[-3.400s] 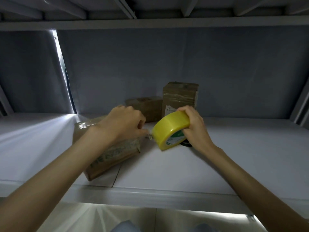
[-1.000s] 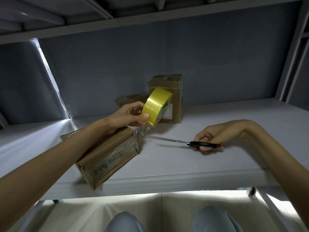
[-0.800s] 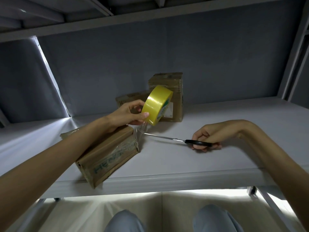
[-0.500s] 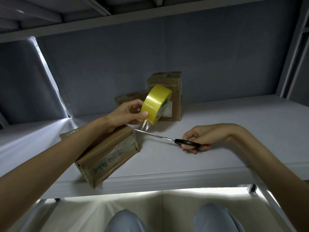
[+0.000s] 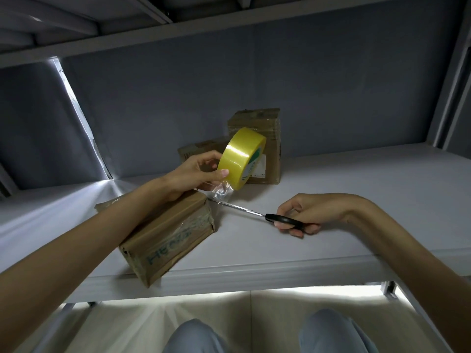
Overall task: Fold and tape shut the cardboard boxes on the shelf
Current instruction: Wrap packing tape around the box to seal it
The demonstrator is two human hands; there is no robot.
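Left hand (image 5: 190, 174) fingers pinch the yellow tape roll (image 5: 240, 158) above the box (image 5: 165, 233). Right hand (image 5: 303, 212) fingers curl round scissors (image 5: 257, 214) at its 3 o'clock, blades at the clear strip (image 5: 221, 191).

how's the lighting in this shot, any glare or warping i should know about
Head view: dim overall, with a bright streak of light across the shelf from a gap at the back left; a glare band on the yellow tape roll; wide-angle lens bends the shelf frame; the clear tape strip by the scissors is hard to make out.
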